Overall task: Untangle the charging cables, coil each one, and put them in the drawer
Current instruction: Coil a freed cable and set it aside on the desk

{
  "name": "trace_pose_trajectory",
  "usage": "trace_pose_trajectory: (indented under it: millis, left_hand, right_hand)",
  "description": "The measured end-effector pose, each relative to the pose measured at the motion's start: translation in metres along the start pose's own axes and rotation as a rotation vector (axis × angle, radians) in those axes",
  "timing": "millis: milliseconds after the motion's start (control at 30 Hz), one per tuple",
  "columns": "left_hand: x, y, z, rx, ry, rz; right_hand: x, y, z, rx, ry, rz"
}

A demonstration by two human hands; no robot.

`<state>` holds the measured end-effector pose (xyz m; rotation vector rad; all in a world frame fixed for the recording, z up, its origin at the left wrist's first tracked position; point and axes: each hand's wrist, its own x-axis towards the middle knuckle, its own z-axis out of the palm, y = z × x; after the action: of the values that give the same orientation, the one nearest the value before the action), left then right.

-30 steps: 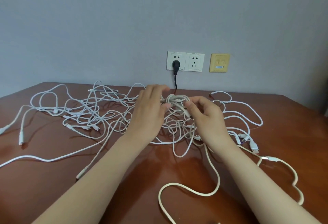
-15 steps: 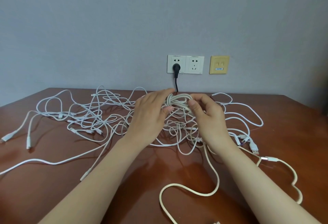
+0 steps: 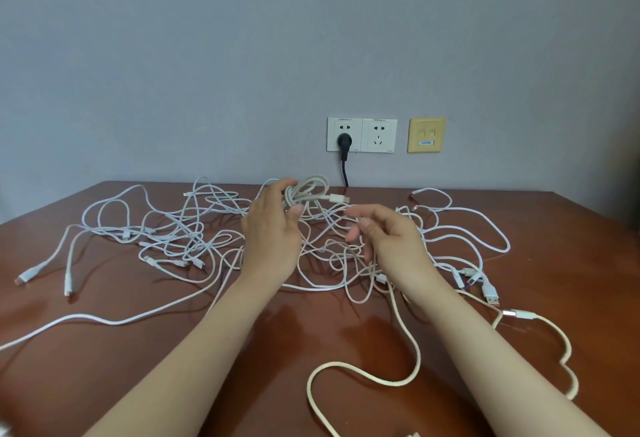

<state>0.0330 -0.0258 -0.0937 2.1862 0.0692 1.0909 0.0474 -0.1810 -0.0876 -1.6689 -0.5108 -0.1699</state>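
Left hand (image 3: pixel 273 229) grips coiled cable (image 3: pixel 308 191); labels illegible.

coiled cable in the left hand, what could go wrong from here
1. Only the left hand pinches the coiled cable; the right hand is open beside it, and the connector end sticks out free, so the loops may spring apart.
2. The coil hangs right over the tangled pile, so a dropped coil could snag again.
3. No drawer is in view; carrying the untied coil there could loosen it.
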Motion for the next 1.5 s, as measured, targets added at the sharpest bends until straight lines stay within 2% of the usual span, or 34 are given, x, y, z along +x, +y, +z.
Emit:
trace_pose_trajectory:
  millis: [67, 133, 200, 267, 433, 667, 733, 867, 1000, 1133, 1367, 1500]
  left_hand:
    - [0.001, 0.000, -0.002, -0.033, 0.009, -0.026]
    - [0.000, 0.001, -0.003, -0.020, -0.013, -0.003]
    - [-0.002, 0.002, -0.002, 0.026, -0.040, 0.055]
    - [-0.002, 0.004, -0.002, 0.075, -0.060, 0.105]
    - [-0.006, 0.010, -0.005, 0.105, -0.065, 0.115]
    - [-0.006, 0.024, -0.032, 0.260, -0.157, 0.247]
    - [-0.001, 0.025, -0.045, 0.285, -0.175, 0.284]
    - [0.010, 0.023, -0.077, 0.329, -0.189, 0.351]
    - [0.010, 0.008, -0.105, 0.377, -0.266, 0.367]
    - [0.007, -0.009, -0.135, 0.472, -0.306, 0.385]
    - [0.018, -0.040, -0.207, 0.608, -0.414, 0.329]
    - [0.015, -0.068, -0.248, 0.648, -0.452, 0.252]
  right_hand:
    - [0.001, 0.004, -0.002, -0.067, 0.059, 0.068]
    - [0.001, 0.008, -0.004, -0.237, 0.113, 0.079]
    - [0.000, 0.009, -0.006, -0.488, 0.139, -0.014]
    - [-0.001, 0.005, -0.007, -0.606, 0.151, -0.135]
    - [-0.007, -0.006, 0.001, -0.583, 0.193, -0.365]
    - [-0.010, -0.016, 0.009, -0.486, 0.195, -0.520]
    - [-0.009, -0.021, 0.013, -0.453, 0.219, -0.510]
    - [-0.011, -0.033, 0.030, -0.418, 0.162, -0.475]
    - [-0.014, -0.051, 0.051, -0.350, 0.146, -0.421]
    - [-0.015, -0.073, 0.077, -0.407, 0.025, -0.394]
    - [-0.023, -0.099, 0.142, -0.448, -0.166, -0.408]
    - [-0.029, -0.099, 0.190, -0.435, -0.242, -0.341]
